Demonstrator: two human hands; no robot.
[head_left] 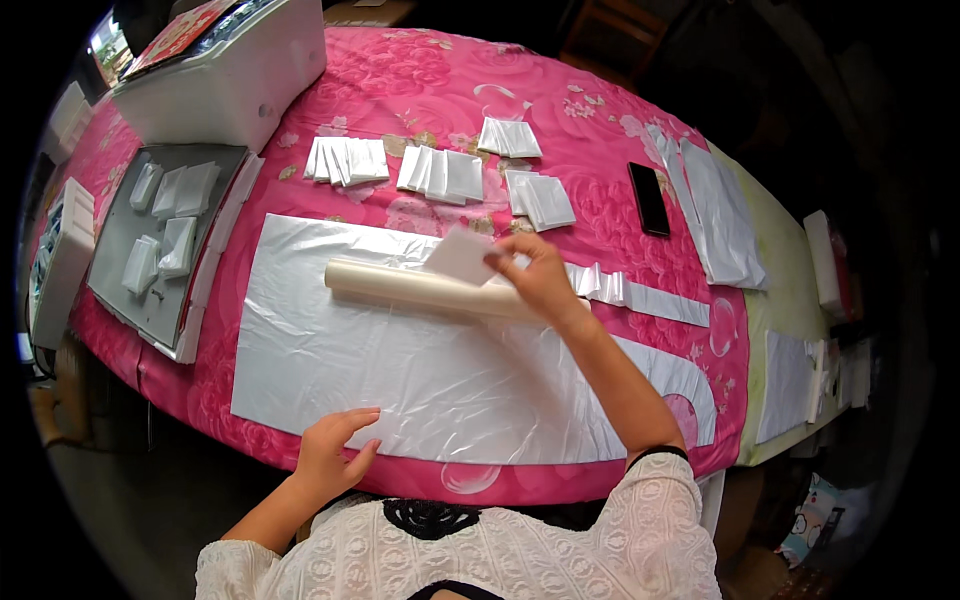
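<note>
A large white plastic bag (400, 400) with handle loops lies flat across the middle of the pink table. On its far half rests a long whitish tube (430, 290), which looks like a roll. Above the right end of the tube, my right hand (535, 275) pinches a flat white rectangular piece (462, 256), slightly blurred; I cannot tell whether it is card or folded plastic. My left hand (335, 445) lies at the bag's near edge, fingers apart and nothing in them.
Small folded white packets (440, 174) lie in several piles beyond the bag. A black phone (648, 199) and more flat plastic bags (715, 215) are at the right. To the left stand a white foam box (225, 90) and a grey board (120, 245) bearing more packets.
</note>
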